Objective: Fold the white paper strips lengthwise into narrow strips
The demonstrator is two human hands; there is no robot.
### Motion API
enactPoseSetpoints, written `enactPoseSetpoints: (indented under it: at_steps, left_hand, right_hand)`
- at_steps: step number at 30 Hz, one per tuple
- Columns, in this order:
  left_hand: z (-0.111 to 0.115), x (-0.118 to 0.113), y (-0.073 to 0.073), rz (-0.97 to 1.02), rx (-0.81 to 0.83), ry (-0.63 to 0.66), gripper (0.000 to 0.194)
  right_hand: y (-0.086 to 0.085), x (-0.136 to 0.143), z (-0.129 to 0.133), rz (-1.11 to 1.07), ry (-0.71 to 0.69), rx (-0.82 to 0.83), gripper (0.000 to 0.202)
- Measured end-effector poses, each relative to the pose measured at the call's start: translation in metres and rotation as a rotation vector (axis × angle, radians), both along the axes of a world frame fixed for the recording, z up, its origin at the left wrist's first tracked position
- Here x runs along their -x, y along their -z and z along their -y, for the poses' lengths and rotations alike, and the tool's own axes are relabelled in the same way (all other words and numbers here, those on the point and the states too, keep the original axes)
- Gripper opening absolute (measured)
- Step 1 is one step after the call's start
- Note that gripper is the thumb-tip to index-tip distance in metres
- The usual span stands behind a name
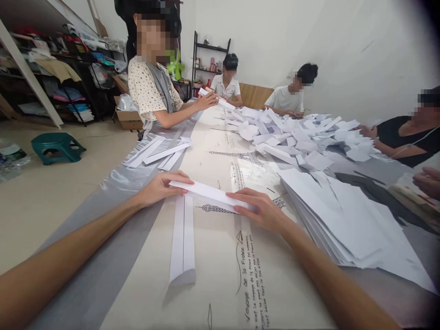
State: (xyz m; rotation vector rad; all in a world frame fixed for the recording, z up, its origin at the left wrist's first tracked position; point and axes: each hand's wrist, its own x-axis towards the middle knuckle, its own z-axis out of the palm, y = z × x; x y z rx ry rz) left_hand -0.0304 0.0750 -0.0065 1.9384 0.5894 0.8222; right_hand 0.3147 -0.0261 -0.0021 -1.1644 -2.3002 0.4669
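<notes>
Between my two hands stretches a long folded white paper strip [209, 192], held a little tilted above the table. My left hand [167, 183] pinches its left end, thumb and fingers closed on it. At the other end, my right hand [256, 206] grips the strip with its fingers along both edges. A second folded paper strip [183, 243], with a seam down its middle, lies below my left hand on the printed tablecloth [213, 302]. Several more folded strips [160, 153] rest farther up on the left.
On the right lies a stack of white paper sheets [347, 220]. Beyond it spreads a large heap of folded paper pieces [292, 133]. A person [154, 91] at the left side holds a paper strip; several others sit around the table. A green stool [57, 146] stands on the floor.
</notes>
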Motion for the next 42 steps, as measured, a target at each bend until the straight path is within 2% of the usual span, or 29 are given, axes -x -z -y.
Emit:
enactPoseSetpoints:
  at_steps: [5,14,22,25,30,33,38,42]
  left_hand:
    - [0.0,0.002,0.001,0.017,0.051,-0.01,0.019]
    - [0.003,-0.001,-0.001,0.025,0.085,-0.09,0.013]
    - [0.003,0.0,0.002,0.015,0.129,-0.211,0.024]
    - [0.002,0.0,0.003,0.041,0.12,-0.25,0.022]
    - [0.004,-0.002,0.0,0.069,0.12,-0.243,0.019]
    - [0.007,-0.004,-0.002,0.048,0.112,-0.305,0.026]
    - [0.008,-0.004,-0.001,0.027,0.072,-0.411,0.049]
    - [0.008,-0.004,-0.001,0.012,0.119,-0.384,0.034]
  right_hand:
    - [0.003,0.0,-0.001,0.057,0.006,-0.06,0.033]
    - [0.007,-0.001,-0.003,-0.027,0.052,-0.071,0.031]
    - [0.002,-0.001,-0.003,-0.091,0.105,0.0,0.028]
    - [0.001,-0.003,-0.004,-0.133,0.113,0.002,0.027]
    - [-0.002,-0.004,-0.006,-0.256,0.182,0.075,0.019]
    - [-0.002,-0.004,-0.006,-0.346,0.229,0.155,0.017]
    - [-0.003,-0.001,-0.008,-0.449,0.239,0.259,0.024]
    - [-0.005,-0.003,-0.008,-0.514,0.292,0.277,0.029]
